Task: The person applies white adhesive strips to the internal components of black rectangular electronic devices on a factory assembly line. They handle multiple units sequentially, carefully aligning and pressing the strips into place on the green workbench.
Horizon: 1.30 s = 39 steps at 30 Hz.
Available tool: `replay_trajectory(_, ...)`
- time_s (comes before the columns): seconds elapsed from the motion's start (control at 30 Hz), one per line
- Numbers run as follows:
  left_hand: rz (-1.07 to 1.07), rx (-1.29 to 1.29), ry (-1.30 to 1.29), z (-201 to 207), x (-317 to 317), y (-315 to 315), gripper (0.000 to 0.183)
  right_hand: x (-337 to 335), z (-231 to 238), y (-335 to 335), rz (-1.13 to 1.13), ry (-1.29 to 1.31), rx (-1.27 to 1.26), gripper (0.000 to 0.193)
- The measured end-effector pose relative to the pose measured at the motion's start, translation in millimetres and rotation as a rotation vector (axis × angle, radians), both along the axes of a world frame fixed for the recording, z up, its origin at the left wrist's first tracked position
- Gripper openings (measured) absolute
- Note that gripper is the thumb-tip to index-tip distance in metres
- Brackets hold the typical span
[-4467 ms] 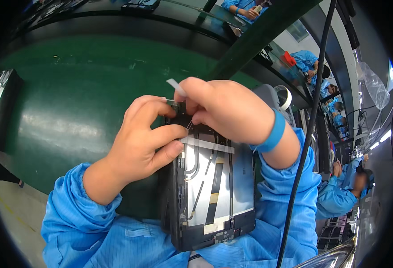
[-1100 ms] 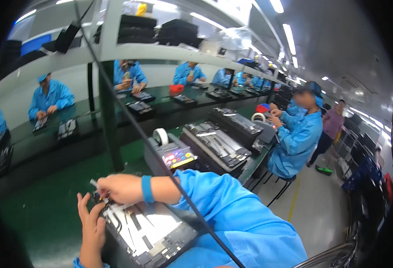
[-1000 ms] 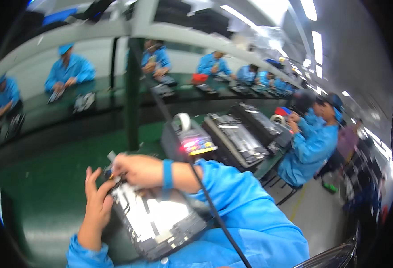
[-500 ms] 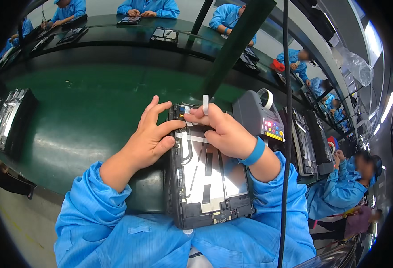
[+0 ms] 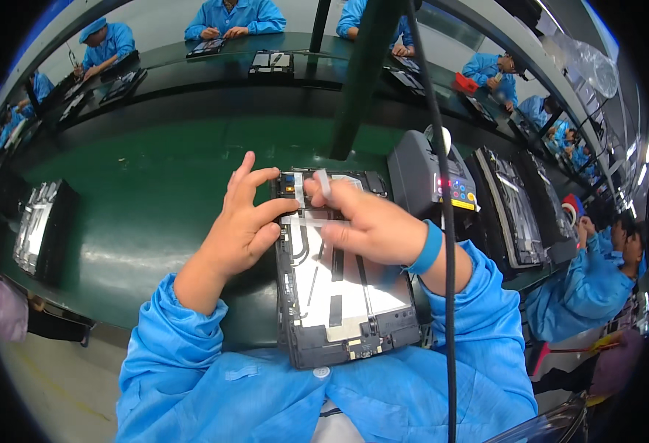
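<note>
Black-framed flat device (image 5: 348, 295), opened with silver panel showing, lies mid-picture, a bit toward 6 o'clock, on or over the near edge of the green table (image 5: 140, 199); its 6 o'clock end sits right by the wearer's blue smock (image 5: 213, 395). Left hand (image 5: 242, 221) at the device's 10 o'clock, loosely spread: thumb and index well apart, index tip on the device, middle fingertip at its rim, nothing gripped. Right hand (image 5: 376, 225) over the 1 o'clock part, blurred, half curled, thumb apart from the fingers; short white strip (image 5: 325, 183) at its fingers, can't tell if pinched or just stuck on. Blue wristband (image 5: 430, 247) on that wrist. Second pale strip (image 5: 299, 186) on the device at 11 o'clock, just beside the left index; translucent strip (image 5: 311, 221) runs crosswise below it. Grey dispenser (image 5: 416, 173) with lit buttons near the device at 1 o'clock, white tape roll (image 5: 440, 139) on top. Stacked devices (image 5: 505, 214) at 2 o'clock, another stack (image 5: 36, 225) well apart at about 9 o'clock. Black cable (image 5: 450, 310) hangs down from 1 toward 5 o'clock. Co-workers in blue: one (image 5: 236, 18) across at 11 o'clock, more at 3 o'clock.
</note>
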<state>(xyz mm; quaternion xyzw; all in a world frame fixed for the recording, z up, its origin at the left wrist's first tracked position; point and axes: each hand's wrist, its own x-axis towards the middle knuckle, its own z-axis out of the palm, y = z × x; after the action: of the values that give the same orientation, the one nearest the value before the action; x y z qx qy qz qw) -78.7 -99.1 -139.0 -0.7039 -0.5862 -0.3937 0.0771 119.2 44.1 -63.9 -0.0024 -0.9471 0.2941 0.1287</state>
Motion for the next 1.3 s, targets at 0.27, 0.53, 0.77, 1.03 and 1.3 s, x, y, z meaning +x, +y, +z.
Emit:
replay_trajectory(0.27,-0.066,-0.136,0.073,53,38,-13,0.057,54,8,-37,-0.013,0.268,0.273,0.013)
replay_trajectory(0.53,-0.306,0.198,0.119,75,109,-11,0.022,90,0,-42,-0.140,0.334,0.129,0.030)
replay_trajectory(0.77,-0.407,0.090,0.156,97,121,27,0.018,113,-11,-21,-0.276,0.459,-0.251,0.024)
replay_trajectory(1.03,-0.088,-0.370,0.134,103,111,89,0.032,113,-26,15,-0.589,0.462,-0.603,0.012)
replay_trajectory(1.3,-0.133,-0.453,0.314,90,100,103,0.032,111,-40,32,-0.445,0.498,-0.912,0.013)
